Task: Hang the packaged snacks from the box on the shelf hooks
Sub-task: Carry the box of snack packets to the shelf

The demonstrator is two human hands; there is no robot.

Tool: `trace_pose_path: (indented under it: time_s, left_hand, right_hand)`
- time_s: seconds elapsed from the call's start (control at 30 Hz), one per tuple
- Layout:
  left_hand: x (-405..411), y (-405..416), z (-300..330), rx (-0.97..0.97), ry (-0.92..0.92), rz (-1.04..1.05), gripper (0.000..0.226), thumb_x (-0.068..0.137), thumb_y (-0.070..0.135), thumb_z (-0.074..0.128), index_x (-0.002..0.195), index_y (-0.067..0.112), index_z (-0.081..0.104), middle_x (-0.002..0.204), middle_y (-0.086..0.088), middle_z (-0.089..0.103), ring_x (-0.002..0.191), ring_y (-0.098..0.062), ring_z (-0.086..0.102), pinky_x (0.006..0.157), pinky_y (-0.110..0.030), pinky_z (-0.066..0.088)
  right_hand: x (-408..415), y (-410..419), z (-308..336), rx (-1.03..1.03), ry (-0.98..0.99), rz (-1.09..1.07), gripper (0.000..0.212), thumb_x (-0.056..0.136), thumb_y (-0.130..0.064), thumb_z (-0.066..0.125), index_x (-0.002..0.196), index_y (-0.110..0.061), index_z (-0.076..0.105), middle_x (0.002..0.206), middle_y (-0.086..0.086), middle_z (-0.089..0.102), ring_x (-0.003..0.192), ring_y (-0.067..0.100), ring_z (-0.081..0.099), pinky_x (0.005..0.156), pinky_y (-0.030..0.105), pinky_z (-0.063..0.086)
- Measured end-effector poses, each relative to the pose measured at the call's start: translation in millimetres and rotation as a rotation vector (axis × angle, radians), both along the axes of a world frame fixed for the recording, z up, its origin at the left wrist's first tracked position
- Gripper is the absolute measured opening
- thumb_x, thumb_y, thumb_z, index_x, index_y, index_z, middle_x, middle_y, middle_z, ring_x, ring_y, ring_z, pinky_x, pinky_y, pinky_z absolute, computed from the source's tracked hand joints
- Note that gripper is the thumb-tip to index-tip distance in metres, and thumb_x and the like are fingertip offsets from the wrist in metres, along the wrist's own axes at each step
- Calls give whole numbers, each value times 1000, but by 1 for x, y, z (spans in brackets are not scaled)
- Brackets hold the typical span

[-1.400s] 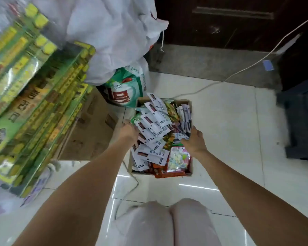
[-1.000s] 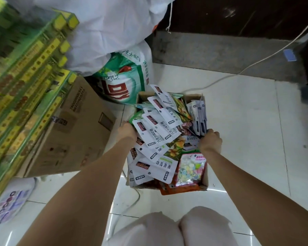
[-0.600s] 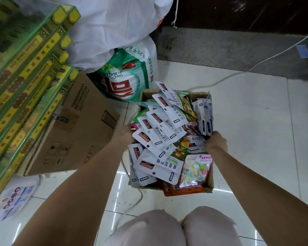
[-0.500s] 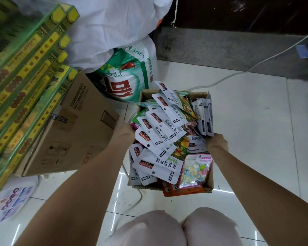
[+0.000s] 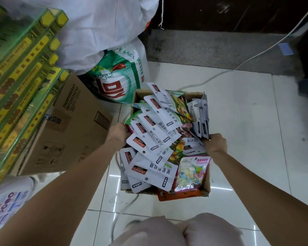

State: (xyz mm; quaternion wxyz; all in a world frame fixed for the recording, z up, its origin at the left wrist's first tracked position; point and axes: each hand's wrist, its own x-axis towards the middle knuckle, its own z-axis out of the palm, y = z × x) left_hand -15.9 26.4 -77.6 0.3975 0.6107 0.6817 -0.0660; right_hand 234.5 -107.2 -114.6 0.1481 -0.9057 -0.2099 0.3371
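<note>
Nearest the camera, the person's knees [image 5: 176, 229] in pale trousers fill the bottom edge, over a white tiled floor [image 5: 247, 112]. Both bare forearms reach forward to a small cardboard box [image 5: 205, 188] held just above the floor. The left hand [image 5: 118, 133] grips the box's left edge, fingers curled round it and hidden behind the packets. The right hand [image 5: 215, 143] grips the right edge, knuckles up, fingers curled over the rim.

The box is heaped with snack packets [image 5: 155, 139]: many white ones with red labels fanned across the left and middle, a clear packet of pastel sweets [image 5: 191, 173] at the near right corner, an orange packet [image 5: 178, 195] poking over the near edge, and more white packets standing upright along the far right side.

Left of the box, a larger brown carton [image 5: 69, 128] lies on the floor, with green and yellow boxes [image 5: 20, 82] stacked beside it. Farther off, a green and white sack [image 5: 119, 77] leans beneath a big white bag [image 5: 96, 23]. A white cable [image 5: 247, 59] runs across the floor toward a dark door [image 5: 229, 13].
</note>
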Motion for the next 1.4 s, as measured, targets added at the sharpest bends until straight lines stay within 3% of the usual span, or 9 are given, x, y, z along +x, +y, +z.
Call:
trace_pose_path:
  time_s: [0.13, 0.27, 0.37, 0.5, 0.63, 0.77, 0.9, 1.03, 1.4]
  left_hand:
    - [-1, -8, 47, -33, -72, 51, 31, 89, 3, 55, 58, 3, 54, 50, -5, 54, 42, -11, 51, 34, -13, 35]
    - [-2, -22, 111, -79, -94, 40, 31, 87, 4, 58, 56, 3, 57, 50, -6, 52, 24, -2, 43, 32, -15, 37]
    - [1, -35, 178, -113, -107, 53, 30, 87, 4, 60, 57, 3, 55, 53, -7, 52, 24, -1, 43, 29, -12, 35]
    - [7, -52, 279, -127, -149, 74, 37, 87, 0, 59, 51, 4, 49, 28, 4, 45, 22, -2, 43, 27, -11, 29]
    - [13, -62, 368, -111, -140, 56, 35, 88, 3, 57, 54, 4, 48, 51, -7, 51, 23, -2, 43, 28, -12, 33]
    - [24, -75, 448, -116, -185, -42, 37, 92, 4, 53, 58, 16, 45, 65, -6, 51, 61, -18, 54, 69, -34, 54]
    - [50, -90, 509, -80, -154, -138, 34, 89, 2, 53, 56, 8, 47, 63, -11, 51, 72, -26, 53, 68, -40, 48]
    - [89, -116, 545, 9, -31, -330, 41, 92, 7, 48, 52, 6, 36, 57, -9, 41, 55, -22, 35, 44, -25, 30]
    - [243, -260, 588, 75, -64, -398, 36, 90, 9, 52, 56, 6, 39, 58, -6, 40, 51, -17, 34, 62, -32, 33]
  right_hand:
    - [2, -20, 49, 6, 0, -75, 24, 89, -17, 58, 91, 4, 69, 86, 22, 63, 78, 32, 56, 64, 30, 39]
    - [5, -40, 124, -2, 9, -97, 23, 88, -17, 59, 84, 3, 69, 76, 15, 57, 76, 29, 55, 63, 29, 38]
    - [7, -57, 191, -13, 40, -137, 21, 86, -17, 63, 92, 2, 71, 82, 17, 63, 79, 28, 58, 65, 31, 44]
    - [10, -80, 288, -31, 81, -185, 20, 82, -18, 69, 88, 1, 71, 90, 19, 68, 87, 34, 65, 78, 40, 54]
    - [10, -103, 383, -69, 96, -249, 24, 82, -23, 70, 88, 0, 68, 90, 17, 67, 86, 34, 65, 82, 46, 55]
    - [12, -132, 459, -95, 88, -307, 28, 79, -25, 72, 87, 1, 66, 97, 21, 68, 88, 35, 65, 80, 42, 55]
    - [22, -167, 518, -69, 66, -390, 25, 81, -24, 71, 82, 0, 63, 98, 19, 67, 90, 33, 64, 75, 38, 53]
    - [42, -202, 548, -29, 41, -472, 18, 85, -19, 66, 86, -3, 59, 90, 15, 60, 79, 26, 56, 65, 30, 41]
    - [158, -366, 594, 4, -19, -612, 13, 86, -17, 62, 88, -4, 62, 85, 13, 58, 78, 28, 56, 64, 30, 41]
